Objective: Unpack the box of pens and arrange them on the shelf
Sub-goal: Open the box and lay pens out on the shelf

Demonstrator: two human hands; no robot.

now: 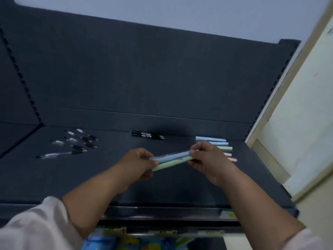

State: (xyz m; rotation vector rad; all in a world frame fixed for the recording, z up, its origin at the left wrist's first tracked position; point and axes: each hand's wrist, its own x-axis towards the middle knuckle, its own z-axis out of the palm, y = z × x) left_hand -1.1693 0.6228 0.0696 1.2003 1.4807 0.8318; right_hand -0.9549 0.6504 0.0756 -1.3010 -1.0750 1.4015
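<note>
On the left of the dark shelf (72, 177), a loose scatter of clear-and-black pens (75, 146) was seen, lying at mixed angles and apart from everything else. Further right, against the back edge, two black pens (147, 135) were laid side by side. In front of these, above the shelf's middle, the left hand (138, 161) was held with its fingers curled round the left ends of a blue pen (173, 156) and a green pen (169, 164). The two pens were kept touching along their length, the blue one behind the green, tilted up towards the right. Their right ends were pinched by the fingertips of the right hand (207, 159), so that both pens were spanned between the two hands, clear of the shelf surface. Just behind and beside the right hand, a row of pastel pens (214, 139) was arranged on the shelf in parallel, blue, green and pink, partly hidden by that hand. A cream wall (297, 123) was seen at the far right.
</note>
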